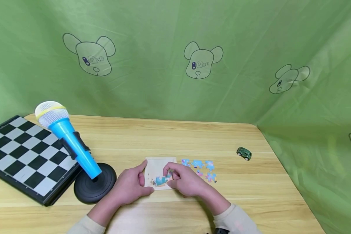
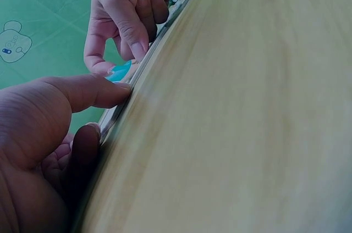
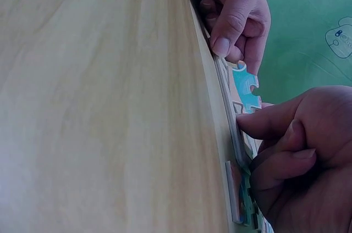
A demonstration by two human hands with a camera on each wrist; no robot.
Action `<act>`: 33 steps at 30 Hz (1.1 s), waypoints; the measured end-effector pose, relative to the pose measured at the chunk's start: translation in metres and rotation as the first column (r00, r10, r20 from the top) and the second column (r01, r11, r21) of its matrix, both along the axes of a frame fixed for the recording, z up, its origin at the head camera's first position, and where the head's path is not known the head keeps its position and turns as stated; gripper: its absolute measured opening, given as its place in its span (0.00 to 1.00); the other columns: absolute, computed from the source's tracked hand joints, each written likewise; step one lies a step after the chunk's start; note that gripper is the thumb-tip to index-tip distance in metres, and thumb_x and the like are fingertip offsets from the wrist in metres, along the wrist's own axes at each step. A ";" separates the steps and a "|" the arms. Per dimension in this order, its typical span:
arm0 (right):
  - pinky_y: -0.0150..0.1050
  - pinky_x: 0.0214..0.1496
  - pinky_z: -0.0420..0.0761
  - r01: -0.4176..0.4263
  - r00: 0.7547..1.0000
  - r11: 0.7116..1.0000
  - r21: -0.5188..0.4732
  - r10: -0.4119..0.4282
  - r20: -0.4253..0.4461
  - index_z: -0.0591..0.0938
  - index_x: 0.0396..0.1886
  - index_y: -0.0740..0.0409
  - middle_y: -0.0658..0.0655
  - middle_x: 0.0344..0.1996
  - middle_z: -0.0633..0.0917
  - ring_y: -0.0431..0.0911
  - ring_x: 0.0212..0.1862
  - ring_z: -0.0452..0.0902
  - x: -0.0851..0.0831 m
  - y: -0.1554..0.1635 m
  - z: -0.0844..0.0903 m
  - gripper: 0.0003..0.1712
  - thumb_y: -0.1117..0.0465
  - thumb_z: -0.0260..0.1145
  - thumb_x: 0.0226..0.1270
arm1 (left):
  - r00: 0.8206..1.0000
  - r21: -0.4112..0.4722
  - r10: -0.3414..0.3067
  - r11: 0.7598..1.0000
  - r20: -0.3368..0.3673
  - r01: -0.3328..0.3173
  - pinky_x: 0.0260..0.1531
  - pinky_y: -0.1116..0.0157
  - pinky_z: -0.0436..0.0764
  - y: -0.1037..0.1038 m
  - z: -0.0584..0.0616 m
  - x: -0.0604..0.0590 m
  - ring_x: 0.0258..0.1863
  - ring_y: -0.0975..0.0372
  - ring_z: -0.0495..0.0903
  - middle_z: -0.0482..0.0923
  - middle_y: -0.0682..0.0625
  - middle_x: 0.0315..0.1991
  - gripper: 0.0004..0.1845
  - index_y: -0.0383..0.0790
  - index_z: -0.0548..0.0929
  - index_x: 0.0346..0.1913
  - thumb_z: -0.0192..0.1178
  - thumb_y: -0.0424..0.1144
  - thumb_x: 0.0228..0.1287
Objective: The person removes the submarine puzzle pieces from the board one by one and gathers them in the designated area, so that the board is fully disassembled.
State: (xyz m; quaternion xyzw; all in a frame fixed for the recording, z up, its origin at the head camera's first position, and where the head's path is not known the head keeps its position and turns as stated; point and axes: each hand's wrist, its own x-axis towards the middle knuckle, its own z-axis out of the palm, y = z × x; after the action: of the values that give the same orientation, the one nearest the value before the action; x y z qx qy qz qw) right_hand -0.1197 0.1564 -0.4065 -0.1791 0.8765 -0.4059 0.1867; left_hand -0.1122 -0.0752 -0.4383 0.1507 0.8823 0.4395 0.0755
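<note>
A pale square puzzle board (image 1: 157,165) lies on the table, with teal puzzle pieces (image 1: 160,181) in its lower part. My left hand (image 1: 131,186) grips the board at its left side, thumb at the bottom edge and a finger up by the top left corner. With thumb and forefinger my right hand (image 1: 186,180) pinches a puzzle piece (image 1: 169,176) at the board's lower right; the fingers hide much of it. In the right wrist view a teal piece (image 3: 243,87) shows between the two hands. Loose puzzle pieces (image 1: 197,163) lie just right of the board, some partly behind the right hand.
At left, a blue toy microphone (image 1: 73,143) leans on a round black base (image 1: 84,192), close to the left forearm. A black-and-white chessboard (image 1: 26,152) lies beyond it. A small green toy car (image 1: 244,153) stands at right on the wooden table (image 1: 269,195). Green cloth (image 1: 152,81) hangs behind.
</note>
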 end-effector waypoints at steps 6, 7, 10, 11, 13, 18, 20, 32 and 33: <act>0.38 0.29 0.70 0.004 1.000 1.000 0.006 -0.004 -0.004 0.81 0.42 0.45 0.46 0.16 0.65 0.39 0.18 0.61 -0.001 -0.001 0.000 0.15 0.70 0.68 0.63 | 1.000 0.001 0.000 1.000 0.000 0.000 0.21 0.66 0.70 -0.001 0.000 0.000 0.18 0.67 0.69 0.72 0.59 0.21 0.51 0.27 0.66 0.72 0.80 0.42 0.45; 0.38 0.29 0.69 0.005 1.000 1.000 0.011 -0.005 -0.006 0.81 0.42 0.45 0.46 0.16 0.65 0.39 0.19 0.61 -0.001 -0.001 0.000 0.15 0.70 0.68 0.63 | 1.000 0.001 0.000 1.000 0.001 0.000 0.21 0.66 0.70 -0.001 0.000 0.000 0.18 0.67 0.69 0.72 0.59 0.21 0.51 0.27 0.66 0.72 0.80 0.42 0.45; 0.37 0.29 0.68 0.007 1.000 1.000 0.027 -0.007 -0.018 0.83 0.44 0.45 0.46 0.16 0.64 0.39 0.20 0.61 0.000 -0.003 0.001 0.15 0.70 0.68 0.63 | 1.000 0.001 -0.002 1.000 0.004 0.002 0.21 0.66 0.70 -0.001 0.000 0.000 0.18 0.67 0.69 0.72 0.59 0.21 0.52 0.27 0.66 0.72 0.80 0.42 0.45; 0.36 0.30 0.68 0.005 1.000 1.000 0.029 -0.004 -0.021 0.83 0.45 0.46 0.46 0.16 0.64 0.39 0.20 0.61 0.000 -0.003 0.002 0.16 0.70 0.69 0.62 | 1.000 0.001 -0.002 1.000 0.005 0.002 0.21 0.66 0.70 -0.001 0.000 0.000 0.18 0.67 0.69 0.72 0.59 0.21 0.52 0.27 0.66 0.72 0.80 0.42 0.45; 0.36 0.31 0.69 -0.008 1.000 0.999 0.037 0.009 -0.030 0.83 0.46 0.47 0.45 0.15 0.65 0.38 0.20 0.61 0.000 -0.004 0.002 0.16 0.69 0.70 0.61 | 1.000 0.000 -0.005 1.000 0.007 0.005 0.21 0.66 0.70 -0.001 0.000 -0.001 0.19 0.67 0.69 0.72 0.59 0.21 0.52 0.28 0.66 0.72 0.80 0.42 0.45; 0.35 0.29 0.71 -0.032 0.999 0.998 0.056 0.034 -0.032 0.81 0.45 0.50 0.46 0.15 0.69 0.38 0.19 0.63 0.000 -0.008 0.000 0.16 0.63 0.75 0.58 | 1.000 0.001 -0.006 1.000 0.012 0.006 0.21 0.66 0.70 -0.001 -0.001 -0.001 0.19 0.66 0.69 0.72 0.59 0.21 0.52 0.28 0.66 0.72 0.80 0.43 0.45; 0.34 0.26 0.69 -0.033 0.999 0.997 0.074 0.036 -0.033 0.81 0.44 0.50 0.46 0.16 0.70 0.38 0.19 0.63 0.000 -0.010 -0.001 0.17 0.61 0.77 0.57 | 1.000 0.004 -0.006 1.000 0.013 0.006 0.21 0.66 0.70 -0.001 -0.001 -0.001 0.19 0.66 0.69 0.72 0.59 0.21 0.52 0.28 0.66 0.72 0.79 0.43 0.45; 0.35 0.27 0.70 0.017 0.998 0.998 0.059 -0.014 -0.054 0.80 0.43 0.55 0.47 0.15 0.67 0.38 0.18 0.61 0.008 -0.005 0.011 0.15 0.62 0.76 0.59 | 1.000 0.002 -0.005 1.000 0.010 0.005 0.21 0.66 0.70 0.000 -0.001 -0.001 0.18 0.66 0.69 0.72 0.59 0.21 0.52 0.28 0.65 0.73 0.80 0.42 0.45; 0.35 0.27 0.70 0.024 0.998 0.998 0.051 -0.021 -0.056 0.81 0.43 0.55 0.47 0.14 0.67 0.38 0.18 0.60 0.008 -0.003 0.012 0.15 0.62 0.76 0.58 | 1.000 0.001 -0.004 1.000 0.009 0.004 0.21 0.66 0.70 0.000 0.000 -0.001 0.18 0.66 0.69 0.72 0.59 0.21 0.52 0.28 0.65 0.73 0.80 0.42 0.45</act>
State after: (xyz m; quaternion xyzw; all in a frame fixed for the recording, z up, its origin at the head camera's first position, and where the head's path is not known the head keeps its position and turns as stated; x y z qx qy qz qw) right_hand -0.1113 0.1538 -0.3946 -0.1758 0.8935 -0.3800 0.1622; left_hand -0.1131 -0.0755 -0.4387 0.1506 0.8815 0.4403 0.0801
